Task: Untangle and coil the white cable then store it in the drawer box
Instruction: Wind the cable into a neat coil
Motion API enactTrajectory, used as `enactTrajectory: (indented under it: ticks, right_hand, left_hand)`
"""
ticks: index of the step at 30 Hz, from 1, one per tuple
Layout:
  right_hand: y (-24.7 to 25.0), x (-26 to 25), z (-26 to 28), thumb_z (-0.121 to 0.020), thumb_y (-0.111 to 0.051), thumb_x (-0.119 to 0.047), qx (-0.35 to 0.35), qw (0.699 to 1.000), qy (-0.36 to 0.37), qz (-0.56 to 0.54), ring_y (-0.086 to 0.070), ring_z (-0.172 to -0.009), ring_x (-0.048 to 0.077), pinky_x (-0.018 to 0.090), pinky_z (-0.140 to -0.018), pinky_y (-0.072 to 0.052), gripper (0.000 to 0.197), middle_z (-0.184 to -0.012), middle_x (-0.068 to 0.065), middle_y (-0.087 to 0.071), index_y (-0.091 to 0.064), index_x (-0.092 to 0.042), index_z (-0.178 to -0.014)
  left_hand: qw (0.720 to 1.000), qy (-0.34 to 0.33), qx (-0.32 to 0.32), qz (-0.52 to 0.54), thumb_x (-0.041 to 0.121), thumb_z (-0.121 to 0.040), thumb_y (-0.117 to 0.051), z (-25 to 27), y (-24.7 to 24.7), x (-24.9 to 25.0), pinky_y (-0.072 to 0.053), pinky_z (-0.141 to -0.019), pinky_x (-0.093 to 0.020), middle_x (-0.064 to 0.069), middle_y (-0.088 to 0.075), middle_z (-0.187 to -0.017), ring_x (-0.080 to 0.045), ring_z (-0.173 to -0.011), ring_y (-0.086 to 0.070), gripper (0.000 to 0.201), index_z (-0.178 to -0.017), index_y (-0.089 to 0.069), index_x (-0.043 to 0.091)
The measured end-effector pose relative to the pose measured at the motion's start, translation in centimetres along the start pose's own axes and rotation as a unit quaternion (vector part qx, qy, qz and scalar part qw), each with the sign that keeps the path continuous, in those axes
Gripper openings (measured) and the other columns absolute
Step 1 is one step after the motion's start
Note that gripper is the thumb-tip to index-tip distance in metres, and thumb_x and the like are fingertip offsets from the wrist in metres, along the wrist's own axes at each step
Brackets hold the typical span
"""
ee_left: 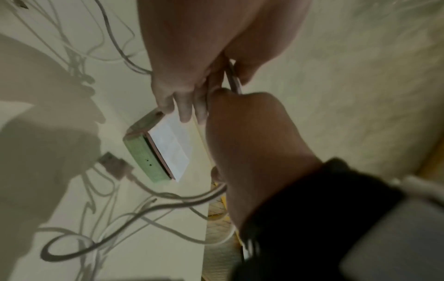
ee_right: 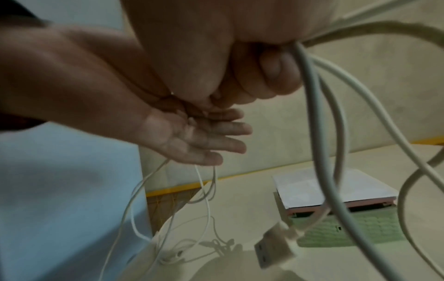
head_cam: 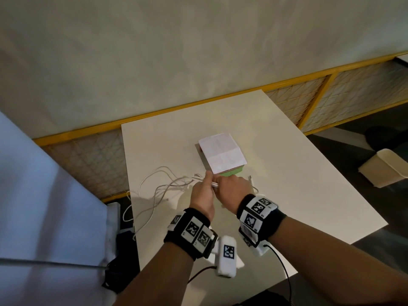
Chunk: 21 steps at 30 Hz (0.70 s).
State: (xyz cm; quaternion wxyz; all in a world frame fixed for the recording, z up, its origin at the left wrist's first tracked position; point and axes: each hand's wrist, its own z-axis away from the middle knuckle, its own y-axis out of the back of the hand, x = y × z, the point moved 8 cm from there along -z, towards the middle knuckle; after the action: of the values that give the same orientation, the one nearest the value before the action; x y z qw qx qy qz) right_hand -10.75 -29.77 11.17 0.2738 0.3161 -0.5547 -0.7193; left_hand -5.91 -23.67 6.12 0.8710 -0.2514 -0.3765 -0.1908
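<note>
Cable [head_cam: 159,188] sprawls tangled across a white bench [head_cam: 287,173] before a pale wall [head_cam: 176,51] and yellow-framed mesh [head_cam: 309,100]. Both hands, left [head_cam: 202,195] and right [head_cam: 231,191], pinch one strand together beside the box [head_cam: 223,153].

Both arms are bare. Each wrist wears a black band [head_cam: 191,234] with white tags showing black square patterns. A white camera box [head_cam: 227,257] with a thin black wire hangs below.

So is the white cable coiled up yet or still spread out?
Still spread out. The white cable trails in loose tangled loops across the table and over its edge, while both hands, left hand and right hand, grip one stretch.
</note>
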Motion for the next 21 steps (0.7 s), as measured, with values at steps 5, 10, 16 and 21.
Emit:
enactTrajectory:
  ticks: [5,10,16,21]
  right_hand:
    - [-1.4,1.6,0.0,-0.092,-0.039,-0.036,-0.054,0.997,-0.024,-0.041,-0.063,-0.090,0.036,0.036,-0.070,-0.043,0.036,-0.099,0.017,-0.066,-0.059,-0.007,-0.093]
    - [-4.4,5.8,0.4,-0.090,-0.043,-0.035,-0.104,0.986,-0.059,-0.113,-0.049,-0.077,0.029,0.031,-0.065,-0.035,0.028,-0.096,0.016,-0.066,-0.059,-0.014,-0.082]
    - [-5.7,7.0,1.2,-0.091,-0.047,-0.036,-0.116,0.981,-0.038,-0.152,-0.048,-0.073,0.028,0.029,-0.065,-0.033,0.039,-0.076,0.015,-0.059,-0.039,-0.020,-0.056]
    - [-6.4,10.2,2.2,-0.090,-0.047,-0.037,-0.127,0.986,-0.054,-0.099,-0.045,-0.070,0.027,0.028,-0.062,-0.032,0.044,-0.061,0.001,-0.052,-0.032,-0.026,-0.050]
  left_hand:
    - [0.986,-0.036,0.030,0.157,0.026,-0.103,-0.036,0.5,0.0,1.9,-0.050,-0.080,-0.032,-0.007,-0.064,-0.075,-0.020,-0.076,-0.066,0.039,-0.074,-0.056,0.009]
    - [0.947,-0.024,0.080,0.311,0.024,-0.102,-0.032,-0.9,4.2,4.3,-0.034,-0.046,-0.023,0.008,-0.027,-0.039,-0.009,-0.030,-0.024,0.042,-0.061,-0.037,0.018]
    - [0.942,-0.014,0.113,0.316,0.020,-0.099,-0.031,-1.3,6.8,4.2,-0.023,-0.036,-0.016,0.008,-0.022,-0.038,-0.010,-0.030,-0.020,0.041,-0.057,-0.031,0.021]
    - [0.942,-0.024,0.155,0.298,0.019,-0.097,-0.031,-1.3,8.6,4.3,-0.018,-0.034,-0.015,0.008,-0.023,-0.037,-0.010,-0.029,-0.019,0.040,-0.057,-0.030,0.021]
